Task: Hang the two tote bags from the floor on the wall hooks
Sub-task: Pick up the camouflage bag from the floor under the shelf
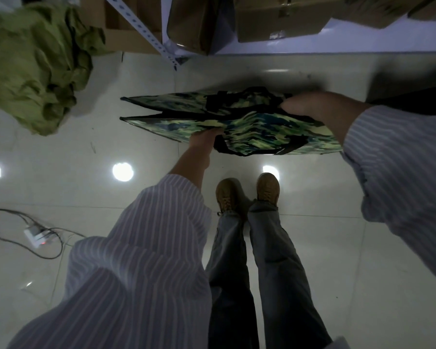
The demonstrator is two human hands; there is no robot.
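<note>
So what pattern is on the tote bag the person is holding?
Green and dark-blue camouflage on the tote bag, with black handles; the head view shows it.

dim room. underfoot, glossy pale tiled floor (pixel 337 248) with thin grout lines and round white light reflections (pixel 122 171). at the top, white perforated shelf post (pixel 141 28), pale shelf board (pixel 363 44), brown cardboard boxes (pixel 275 23) resting on it. down left, white power strip (pixel 34 236) on the tiles, small red light aglow, dark cables (pixel 48 258) looping beside.
</note>
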